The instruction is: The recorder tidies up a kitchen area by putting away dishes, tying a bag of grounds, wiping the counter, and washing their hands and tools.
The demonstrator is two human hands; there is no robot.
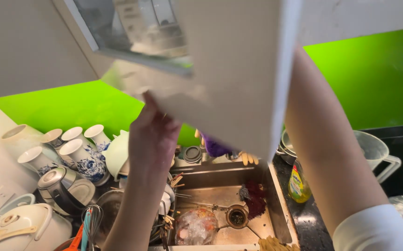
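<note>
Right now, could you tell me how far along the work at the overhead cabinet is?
Done: the cabinet door hangs open. In hand: the left hand reaches up to the cabinet's lower edge; the right hand is hidden behind the door. Left: the sink holds scraps and a dirty bowl.

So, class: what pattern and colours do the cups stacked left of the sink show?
The cups are white with a blue floral pattern, seen in the head view, the only one.

White cabinet door (238,69), seemingly ajar overhead
</note>
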